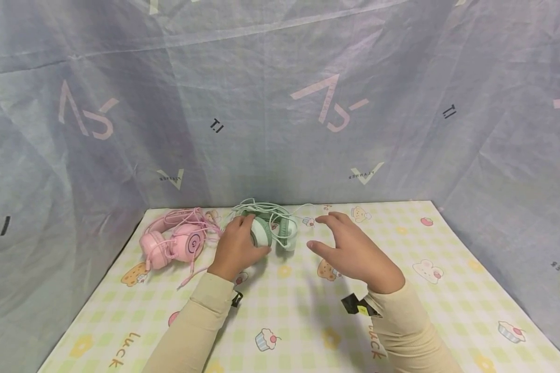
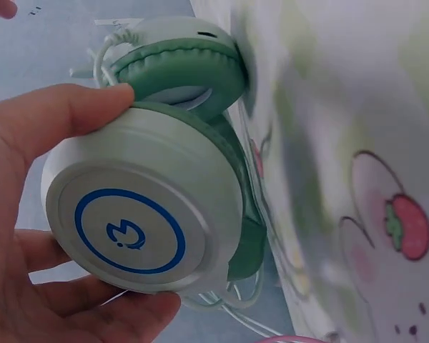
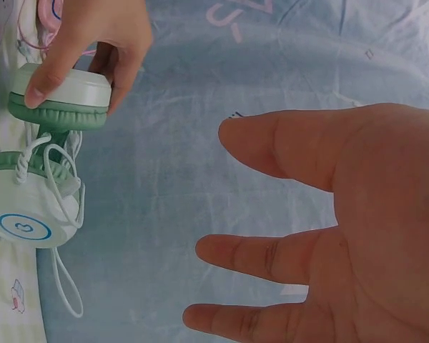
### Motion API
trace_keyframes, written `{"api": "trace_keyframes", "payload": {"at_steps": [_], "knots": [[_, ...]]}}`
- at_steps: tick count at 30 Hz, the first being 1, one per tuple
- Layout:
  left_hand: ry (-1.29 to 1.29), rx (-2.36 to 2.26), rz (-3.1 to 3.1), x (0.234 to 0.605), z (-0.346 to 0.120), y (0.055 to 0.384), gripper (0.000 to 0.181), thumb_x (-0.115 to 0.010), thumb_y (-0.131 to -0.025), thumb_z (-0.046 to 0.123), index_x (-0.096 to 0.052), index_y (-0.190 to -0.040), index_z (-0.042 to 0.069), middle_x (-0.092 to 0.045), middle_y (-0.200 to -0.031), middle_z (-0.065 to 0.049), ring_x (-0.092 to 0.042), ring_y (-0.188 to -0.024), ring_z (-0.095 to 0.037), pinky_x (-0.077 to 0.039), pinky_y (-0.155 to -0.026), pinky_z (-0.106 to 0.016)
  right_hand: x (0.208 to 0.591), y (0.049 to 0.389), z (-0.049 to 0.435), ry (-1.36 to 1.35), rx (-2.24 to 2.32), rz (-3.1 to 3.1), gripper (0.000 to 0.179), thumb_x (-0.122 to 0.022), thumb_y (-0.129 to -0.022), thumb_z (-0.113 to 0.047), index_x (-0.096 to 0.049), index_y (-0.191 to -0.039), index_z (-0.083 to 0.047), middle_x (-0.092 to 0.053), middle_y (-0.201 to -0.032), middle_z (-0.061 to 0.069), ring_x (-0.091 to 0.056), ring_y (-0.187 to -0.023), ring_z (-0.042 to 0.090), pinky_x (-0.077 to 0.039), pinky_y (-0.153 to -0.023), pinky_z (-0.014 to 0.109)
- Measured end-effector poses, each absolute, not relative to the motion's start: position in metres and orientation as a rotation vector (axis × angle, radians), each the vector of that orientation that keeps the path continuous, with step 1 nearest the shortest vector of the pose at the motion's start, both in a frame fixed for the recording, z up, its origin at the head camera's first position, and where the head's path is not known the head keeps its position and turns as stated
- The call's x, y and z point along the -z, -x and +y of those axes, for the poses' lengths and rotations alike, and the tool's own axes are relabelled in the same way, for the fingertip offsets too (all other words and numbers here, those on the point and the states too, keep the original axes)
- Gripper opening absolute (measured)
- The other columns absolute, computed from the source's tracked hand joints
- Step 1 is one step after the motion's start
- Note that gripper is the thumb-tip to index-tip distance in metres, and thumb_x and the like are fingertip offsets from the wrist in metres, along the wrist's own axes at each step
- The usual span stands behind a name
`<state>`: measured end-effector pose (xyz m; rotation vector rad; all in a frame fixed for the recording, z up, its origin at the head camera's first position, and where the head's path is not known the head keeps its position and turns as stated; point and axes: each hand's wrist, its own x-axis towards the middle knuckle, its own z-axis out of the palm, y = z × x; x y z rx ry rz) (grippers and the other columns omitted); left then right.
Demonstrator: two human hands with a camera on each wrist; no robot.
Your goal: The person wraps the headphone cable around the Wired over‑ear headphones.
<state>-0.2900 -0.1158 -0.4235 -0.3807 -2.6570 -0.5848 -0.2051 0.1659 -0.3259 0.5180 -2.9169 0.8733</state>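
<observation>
- The tabletop (image 1: 298, 326) wears a pale green-and-white check printed with cupcakes, bears and flowers; its front edge is cut off.
- Grey-blue fabric (image 1: 270, 140) hangs behind the back edge and along both sides, marked with pink and pale shapes and small black lettering.
- Green headphones (image 1: 262, 233) are near the back edge, somewhat left of its middle; the left hand (image 1: 238, 246) grasps one ear cup between thumb and fingers.
- Pink headphones (image 1: 186, 242) lie near the back left corner, just beside that hand, touched by neither hand.
- The right hand (image 1: 354, 251) holds nothing, its fingers spread, to the right of the green pair and apart from it.
- The left wrist view shows the blue ring emblem (image 2: 129, 232) on the grasped cup, which the head view hides; the right wrist view shows a matching one on the other cup and the twisted cable (image 3: 23, 163) beside it.
- The headband of the green pair is mostly covered by hand and cable; whether the grasped cup touches the tabletop is hard to tell.
- By the right sleeve (image 1: 410, 326), a black piece (image 1: 351, 304) cannot be made out.
</observation>
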Motion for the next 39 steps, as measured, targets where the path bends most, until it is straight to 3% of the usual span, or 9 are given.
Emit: {"api": "trace_keyframes", "payload": {"at_steps": [11,20,26,32,39], "knots": [[0.453,0.603,-2.603,0.407,-0.107,0.277,0.095,-0.089,-0.073,0.054,-0.053,-0.148,0.008,-0.057,-0.141,-0.021,-0.059,-0.127,-0.040,-0.054,-0.100,-0.054,0.330,0.213,0.172,-0.491,-0.867,-2.885,0.062,-0.063,-0.101,-0.049,-0.050,-0.150,-0.013,-0.041,-0.159,0.012,-0.046,-0.144,0.035,-0.040,-0.114,0.058],[0.518,0.619,-2.435,0.389,-0.103,0.264,0.092,-0.091,-0.072,0.050,-0.056,-0.145,0.006,-0.060,-0.134,-0.020,-0.062,-0.120,-0.039,-0.056,-0.095,-0.053,0.332,0.219,0.175,-0.426,-0.959,-2.827,0.063,-0.057,-0.103,-0.052,-0.049,-0.150,-0.011,-0.047,-0.156,0.012,-0.046,-0.143,0.037,-0.040,-0.113,0.059],[0.565,0.638,-2.318,0.374,-0.099,0.251,0.091,-0.094,-0.069,0.046,-0.058,-0.143,0.005,-0.062,-0.131,-0.020,-0.064,-0.116,-0.037,-0.058,-0.093,-0.051,0.339,0.231,0.179,-0.282,-1.211,-2.763,0.066,-0.046,-0.104,-0.063,-0.047,-0.151,-0.017,-0.050,-0.154,0.013,-0.056,-0.135,0.040,-0.046,-0.108,0.058],[0.605,0.664,-2.231,0.362,-0.094,0.240,0.092,-0.094,-0.068,0.045,-0.058,-0.143,0.006,-0.061,-0.132,-0.017,-0.064,-0.116,-0.034,-0.057,-0.094,-0.049,0.342,0.238,0.179,-0.175,-1.625,-2.672,0.069,-0.044,-0.104,-0.066,-0.043,-0.151,-0.015,-0.051,-0.150,0.012,-0.058,-0.133,0.039,-0.057,-0.096,0.053],[0.646,0.692,-2.125,0.349,-0.088,0.226,0.093,-0.095,-0.067,0.040,-0.057,-0.144,0.006,-0.059,-0.135,-0.017,-0.063,-0.116,-0.032,-0.057,-0.095,-0.046,0.340,0.236,0.172,-0.278,-2.120,-2.497,0.071,-0.042,-0.105,-0.064,-0.038,-0.153,-0.012,-0.046,-0.147,0.021,-0.062,-0.125,0.045,-0.061,-0.083,0.055]]}}
